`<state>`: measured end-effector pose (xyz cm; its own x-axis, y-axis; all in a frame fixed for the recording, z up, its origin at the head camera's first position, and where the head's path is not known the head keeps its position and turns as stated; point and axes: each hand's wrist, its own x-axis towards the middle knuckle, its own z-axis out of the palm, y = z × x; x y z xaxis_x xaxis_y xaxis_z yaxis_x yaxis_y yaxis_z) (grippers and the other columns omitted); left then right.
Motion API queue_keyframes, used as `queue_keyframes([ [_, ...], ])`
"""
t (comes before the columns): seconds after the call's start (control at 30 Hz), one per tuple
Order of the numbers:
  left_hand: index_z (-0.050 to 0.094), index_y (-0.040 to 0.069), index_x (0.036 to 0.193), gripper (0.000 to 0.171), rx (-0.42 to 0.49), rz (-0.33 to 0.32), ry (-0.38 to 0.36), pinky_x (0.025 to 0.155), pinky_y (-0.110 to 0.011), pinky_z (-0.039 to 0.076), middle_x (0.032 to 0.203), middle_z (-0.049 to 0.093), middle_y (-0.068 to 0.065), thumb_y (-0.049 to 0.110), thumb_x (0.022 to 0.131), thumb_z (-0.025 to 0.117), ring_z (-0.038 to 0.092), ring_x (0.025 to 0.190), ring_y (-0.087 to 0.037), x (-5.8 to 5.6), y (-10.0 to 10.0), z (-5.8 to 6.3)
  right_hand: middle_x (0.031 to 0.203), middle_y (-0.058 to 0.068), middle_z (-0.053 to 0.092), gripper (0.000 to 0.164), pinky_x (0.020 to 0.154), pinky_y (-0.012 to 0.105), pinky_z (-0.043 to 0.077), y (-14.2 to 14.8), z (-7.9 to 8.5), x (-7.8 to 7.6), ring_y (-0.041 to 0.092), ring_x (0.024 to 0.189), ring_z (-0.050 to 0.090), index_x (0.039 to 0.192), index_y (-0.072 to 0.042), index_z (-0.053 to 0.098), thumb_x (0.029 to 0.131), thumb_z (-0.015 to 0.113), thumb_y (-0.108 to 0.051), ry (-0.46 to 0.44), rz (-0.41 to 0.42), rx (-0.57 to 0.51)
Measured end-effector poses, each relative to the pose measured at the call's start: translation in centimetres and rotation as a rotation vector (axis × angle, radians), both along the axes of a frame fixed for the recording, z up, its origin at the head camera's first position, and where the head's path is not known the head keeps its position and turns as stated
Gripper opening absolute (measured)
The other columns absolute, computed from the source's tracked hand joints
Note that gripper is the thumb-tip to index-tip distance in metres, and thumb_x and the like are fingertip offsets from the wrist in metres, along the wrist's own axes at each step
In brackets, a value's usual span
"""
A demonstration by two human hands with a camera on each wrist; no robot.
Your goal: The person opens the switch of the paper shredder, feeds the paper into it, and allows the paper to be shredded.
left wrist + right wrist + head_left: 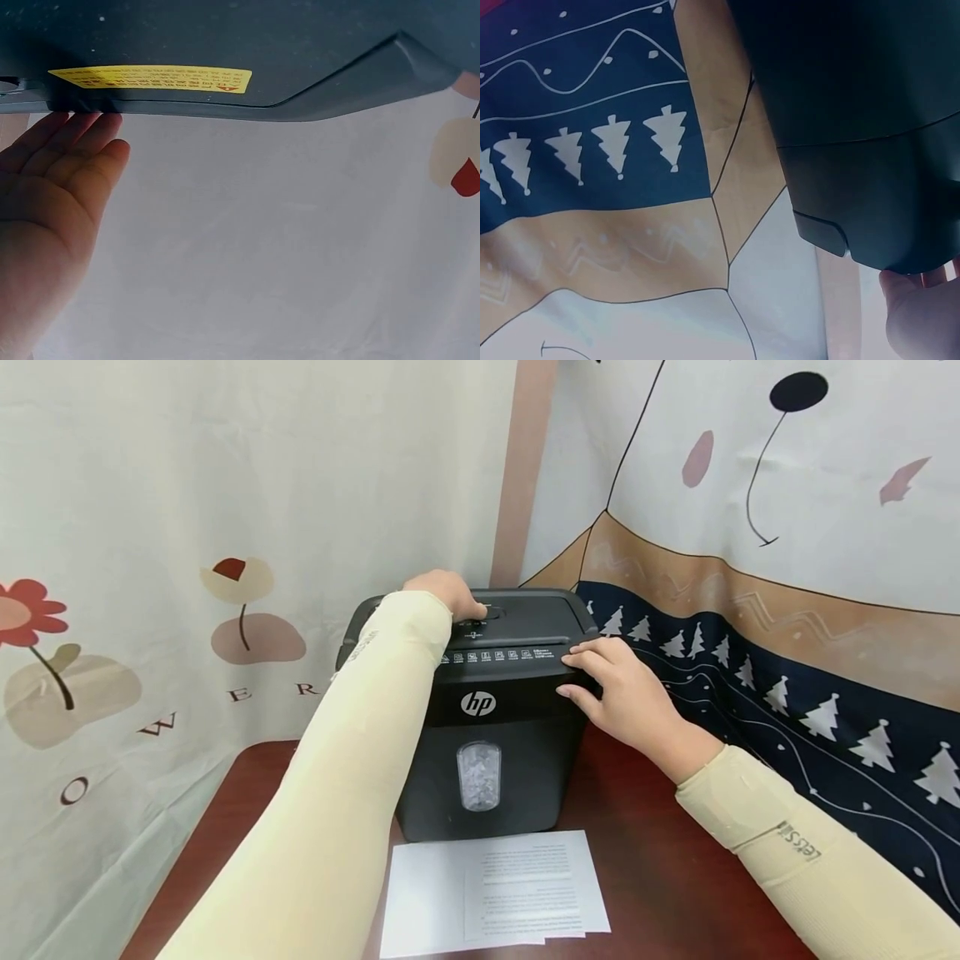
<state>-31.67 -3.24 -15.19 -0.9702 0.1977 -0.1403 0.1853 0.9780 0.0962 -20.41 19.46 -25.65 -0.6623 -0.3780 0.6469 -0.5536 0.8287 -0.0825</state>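
Observation:
A black HP paper shredder [495, 752] stands upright on the table, with pale shreds behind its small front window [479, 777]. My left hand [444, 593] reaches over its top, with one digit near the switch on the lid. From the left wrist view, my fairly straight fingers [90, 142] touch a dark edge close to a yellow warning label [161, 79]. On the lid's right front corner rests my right hand [626, 693], its thumb apart from the fingers. The right wrist view shows its fingertips against the shredder's edge, part of the hand being cut off.
Printed paper sheets [525, 889] lie overlapped on the dark red table [660, 860], right before the shredder. Behind hangs a pale curtain [360, 460] with flower prints. To the right is a cloth with navy and tan bands [750, 677].

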Motion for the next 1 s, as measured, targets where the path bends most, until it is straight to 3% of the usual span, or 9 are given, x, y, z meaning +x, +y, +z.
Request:
queue_keyframes([
  [0.23,0.063,0.010,0.118,0.049,-0.001,0.012,0.014,0.098,-0.043,0.042,0.130,0.055,-0.011,0.050,0.092,0.051,0.051,0.110,-0.026,-1.0,-0.7,-0.5,0.114,0.015,0.061,0.037,0.092,0.042,0.051,-0.1,0.2,0.0,0.029,0.111,0.054,0.114,-0.002,0.069,0.082,0.078,-0.018,-0.014,0.001,0.008],
  [0.53,0.062,0.006,0.116,0.045,0.023,-0.006,-0.018,0.104,-0.044,0.037,0.129,0.054,-0.014,0.043,0.096,0.047,0.049,0.113,-0.028,0.1,-1.2,0.0,0.114,0.015,0.061,0.037,0.092,0.042,0.051,-0.4,0.2,0.0,0.030,0.111,0.053,0.114,-0.002,0.069,0.082,0.078,-0.018,-0.040,-0.007,0.002],
  [0.67,0.058,0.004,0.123,0.048,0.034,-0.007,-0.042,0.107,-0.045,0.034,0.132,0.053,-0.014,0.042,0.097,0.045,0.048,0.117,-0.028,0.7,-1.4,0.2,0.114,0.014,0.062,0.036,0.091,0.042,0.051,-0.4,0.1,-0.2,0.029,0.111,0.054,0.113,-0.002,0.069,0.081,0.079,-0.018,-0.040,0.008,-0.005],
  [1.0,0.056,0.003,0.128,0.051,0.026,0.003,-0.052,0.106,-0.042,0.035,0.135,0.051,-0.015,0.040,0.096,0.042,0.048,0.117,-0.027,0.8,-2.2,0.3,0.116,0.012,0.062,0.037,0.093,0.042,0.050,-0.7,0.4,-0.4,0.029,0.114,0.053,0.113,-0.003,0.069,0.081,0.079,-0.019,-0.069,0.011,0.002],
])
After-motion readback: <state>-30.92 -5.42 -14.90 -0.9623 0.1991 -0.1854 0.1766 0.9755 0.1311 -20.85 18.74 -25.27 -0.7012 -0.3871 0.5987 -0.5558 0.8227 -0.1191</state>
